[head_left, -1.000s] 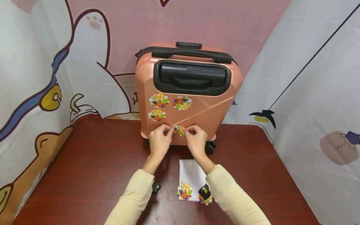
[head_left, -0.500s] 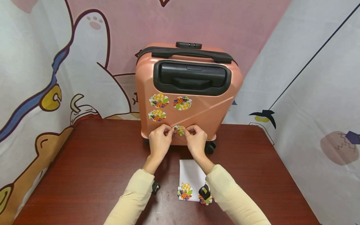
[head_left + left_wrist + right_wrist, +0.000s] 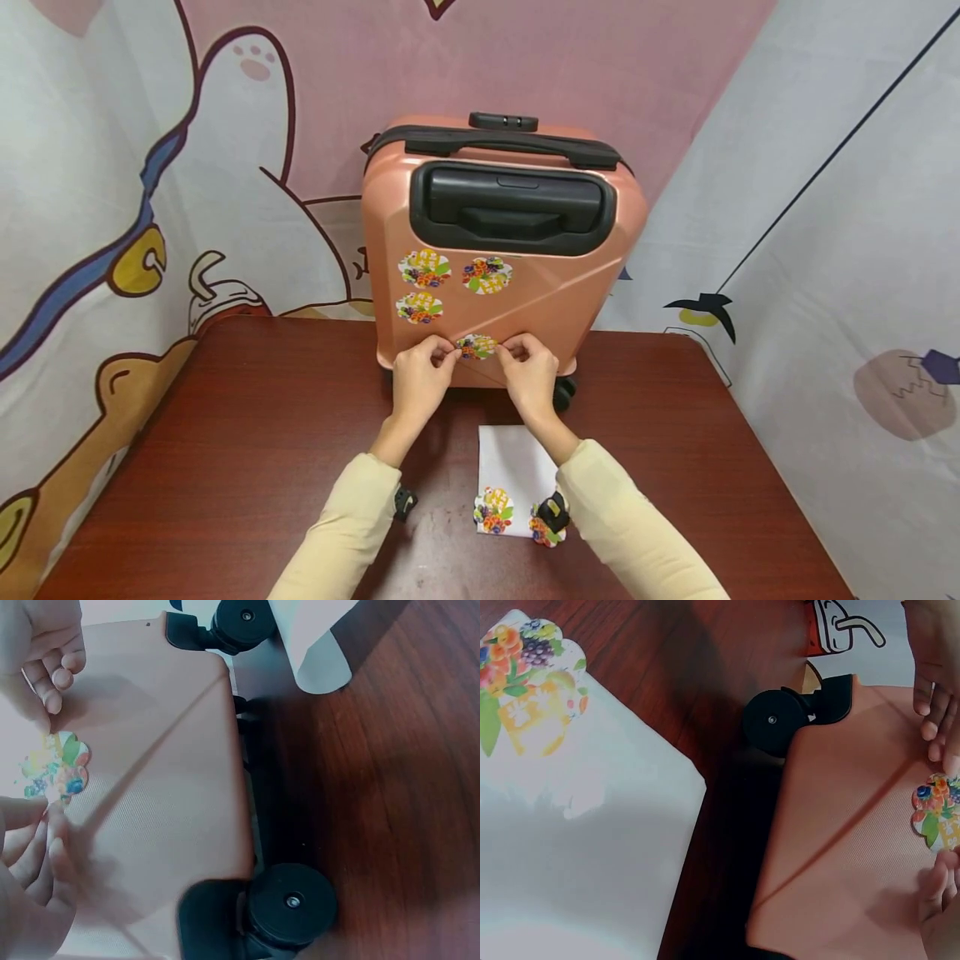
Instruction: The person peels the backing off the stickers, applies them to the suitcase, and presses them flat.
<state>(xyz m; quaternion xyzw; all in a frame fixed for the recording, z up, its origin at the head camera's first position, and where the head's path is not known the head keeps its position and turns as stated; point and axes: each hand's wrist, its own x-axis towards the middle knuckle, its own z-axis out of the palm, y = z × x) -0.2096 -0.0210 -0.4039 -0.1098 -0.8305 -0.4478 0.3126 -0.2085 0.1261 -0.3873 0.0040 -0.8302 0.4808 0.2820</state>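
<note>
A salmon-pink hard-shell suitcase (image 3: 540,308) stands upright on the table. Low on its face, a scalloped fruit-print sticker (image 3: 476,347) sits between both hands. My left hand (image 3: 422,375) pinches the sticker's left edge between thumb and forefinger. At the opposite edge, my right hand (image 3: 531,375) does the same. The left wrist view shows the left hand (image 3: 34,877) at the sticker (image 3: 56,765), its other fingers loosely curled. In the right wrist view, the right hand (image 3: 941,900) is partly cut off by the frame.
Several similar stickers (image 3: 423,268) are on the suitcase's upper left face. A white sheet (image 3: 510,458) lies on the brown table (image 3: 247,467), bearing a sticker (image 3: 492,510) and another under the right wrist. Black wheels (image 3: 292,900) support the suitcase. A cartoon cloth hangs behind.
Both hands have shifted slightly apart, the left to the left and the right to the right, so more of the sticker shows. The suitcase has not moved.
</note>
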